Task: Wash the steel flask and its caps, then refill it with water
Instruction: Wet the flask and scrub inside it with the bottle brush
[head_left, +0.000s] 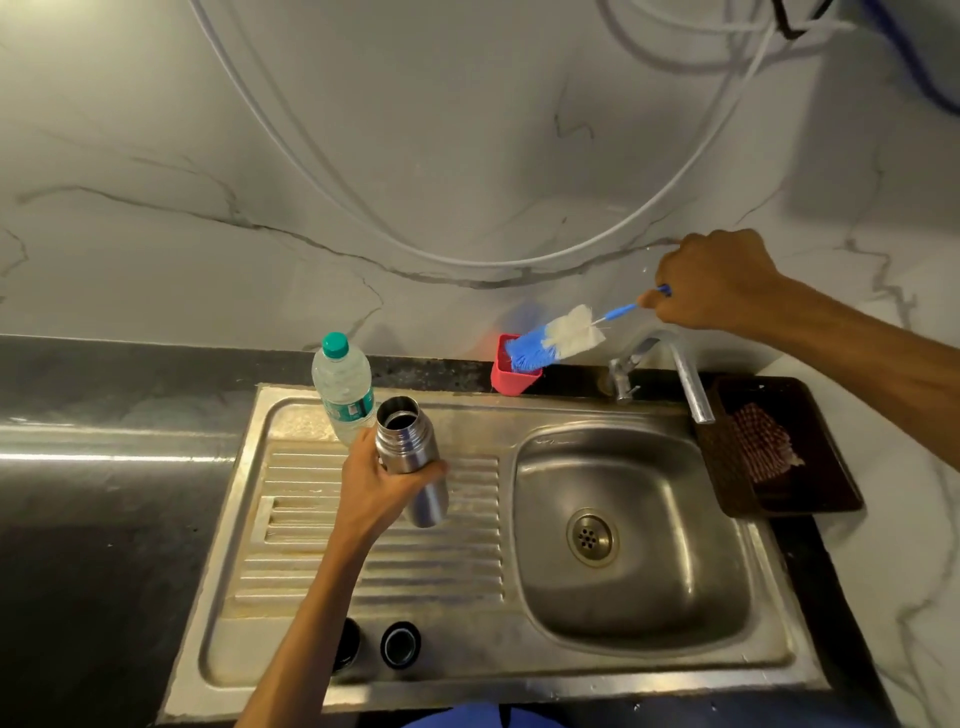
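My left hand (382, 488) grips the uncapped steel flask (410, 454) around its middle, holding it upright above the sink's ribbed drainboard (436, 561). My right hand (711, 283) holds the handle of a blue and white bottle brush (553, 340) up near the wall. The brush's bristle end sits in the mouth of a red holder cup (511, 376). Two dark caps lie at the front of the drainboard: one (400, 644) in plain sight, the other (347, 644) half hidden behind my left forearm.
A plastic water bottle (343, 389) with a green cap stands at the back of the drainboard. The steel tap (670, 369) arches over the basin (623, 530), no water running. A dark tray (826, 467) holding a checked cloth sits right of the sink. Dark countertop lies to the left.
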